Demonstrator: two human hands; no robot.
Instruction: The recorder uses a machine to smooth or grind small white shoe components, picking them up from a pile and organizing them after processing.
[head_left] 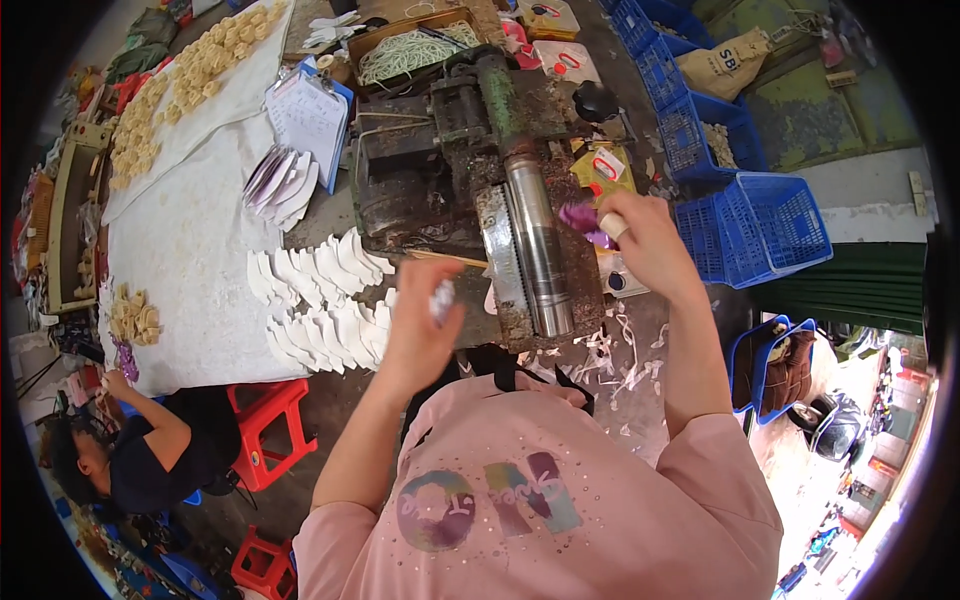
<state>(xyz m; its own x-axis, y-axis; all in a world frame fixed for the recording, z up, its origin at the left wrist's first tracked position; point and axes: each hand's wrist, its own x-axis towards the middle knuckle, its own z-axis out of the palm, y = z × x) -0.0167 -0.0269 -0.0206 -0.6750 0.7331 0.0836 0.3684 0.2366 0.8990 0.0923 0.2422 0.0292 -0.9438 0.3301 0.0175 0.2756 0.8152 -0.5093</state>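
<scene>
1. Our left hand (420,325) is raised above the near edge of the surface (190,250), its fingers curled shut around a small white piece (442,297) that shows between thumb and fingertips.
2. Our right hand (640,235) reaches to the right side of the dark, rusty roller machine (470,170); its fingers are pinched closed on a crumpled purple piece (583,218), which sits just beside the machine's shiny steel roller (538,250).
3. A pale band wraps one finger of our right hand.
4. To the left of our left hand, rows of flat white cut shapes (320,300) lie overlapping on the white-covered surface, close to the machine's base.
5. Further back, a fanned stack of white and purple sheets (278,182) rests beside a blue clipboard holding paper (312,115).
6. Cream-coloured small pieces (180,85) are spread along the far left part of the surface, and a smaller heap (135,320) sits near its left edge.
7. A tray of pale green cords (410,50) stands behind the machine.
8. Blue plastic crates (755,225) stand to the right of the machine, well apart from our right hand.
9. White trimmings (620,360) litter the floor below the machine.
10. Another person in a dark top (150,450) sits at lower left beside a red plastic stool (265,425).
</scene>
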